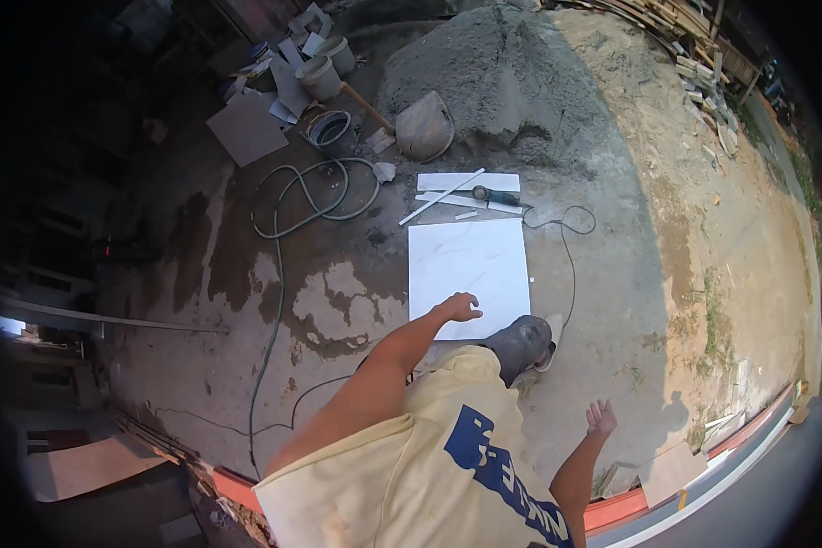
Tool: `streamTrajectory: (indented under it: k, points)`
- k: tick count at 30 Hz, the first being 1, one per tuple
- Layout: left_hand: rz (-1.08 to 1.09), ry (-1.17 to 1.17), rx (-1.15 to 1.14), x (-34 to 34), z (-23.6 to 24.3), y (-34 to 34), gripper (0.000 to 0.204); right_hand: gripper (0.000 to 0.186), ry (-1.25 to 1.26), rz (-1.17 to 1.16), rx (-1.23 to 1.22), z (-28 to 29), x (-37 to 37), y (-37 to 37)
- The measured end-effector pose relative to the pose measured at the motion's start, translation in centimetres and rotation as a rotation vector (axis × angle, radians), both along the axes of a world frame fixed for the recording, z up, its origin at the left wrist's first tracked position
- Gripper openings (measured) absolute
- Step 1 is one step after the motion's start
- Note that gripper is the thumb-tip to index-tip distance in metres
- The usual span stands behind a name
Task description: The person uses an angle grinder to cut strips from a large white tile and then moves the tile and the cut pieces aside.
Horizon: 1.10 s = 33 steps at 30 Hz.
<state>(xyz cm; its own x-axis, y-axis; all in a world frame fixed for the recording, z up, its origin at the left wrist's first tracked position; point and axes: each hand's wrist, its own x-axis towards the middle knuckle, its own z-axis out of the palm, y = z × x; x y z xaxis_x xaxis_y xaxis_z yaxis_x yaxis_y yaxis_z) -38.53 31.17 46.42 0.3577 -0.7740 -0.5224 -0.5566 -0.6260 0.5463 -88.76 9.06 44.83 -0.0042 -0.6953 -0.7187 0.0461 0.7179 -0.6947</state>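
Note:
My left hand [459,307] hangs over the lower part of a large white square tile [468,265] that lies on the ground. Its fingers are loosely bent, with a gap at the thumb, and I see nothing in them. Out to the right, by my side, my right hand [601,417] is raised above the concrete with its fingers apart and holds nothing. Just beyond the tile, a power tool that looks like an angle grinder [493,194] rests on white tile strips [447,182]. A long narrow white strip [440,198] lies slanted across them.
A dark cable [571,265] loops right of the tile. A green hose [280,274] coils on the left. Farther off are a black bucket [331,134], pale buckets [320,79], a shovel [425,126] and a grey sand heap [502,82]. My boot [521,347] stands at the tile's near edge.

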Motion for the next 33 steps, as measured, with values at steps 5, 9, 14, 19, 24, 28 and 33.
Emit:
streamTrajectory:
  k: [5,9,14,19,24,28,33]
  points:
    - [-0.411,-0.075,0.291,-0.6,-0.2,-7.8,0.054,0.061,0.111,-0.016,-0.370,2.1,-3.5,-18.9]
    - [-0.239,0.166,0.577,-2.4,1.8,-7.8,0.050,0.059,0.270,0.350,-0.176,1.1,4.1,-27.3]
    - [0.137,0.794,0.733,-9.2,13.3,-8.4,0.060,0.055,0.343,0.710,-0.054,2.5,11.0,-34.9]
    - [0.576,0.941,0.548,-17.5,20.1,-5.6,0.061,0.052,0.357,1.013,0.055,3.0,15.3,-36.6]
    - [0.934,0.828,0.361,-21.8,21.9,-7.3,0.072,0.049,0.391,1.201,0.103,3.6,17.1,-39.3]
    - [0.820,0.685,0.278,-31.2,22.5,-7.2,0.111,0.047,0.356,1.320,0.051,4.3,21.1,-42.7]
    - [0.839,0.937,0.609,-42.2,19.4,-15.6,0.122,0.037,0.226,1.390,-0.172,4.6,32.4,-50.5]
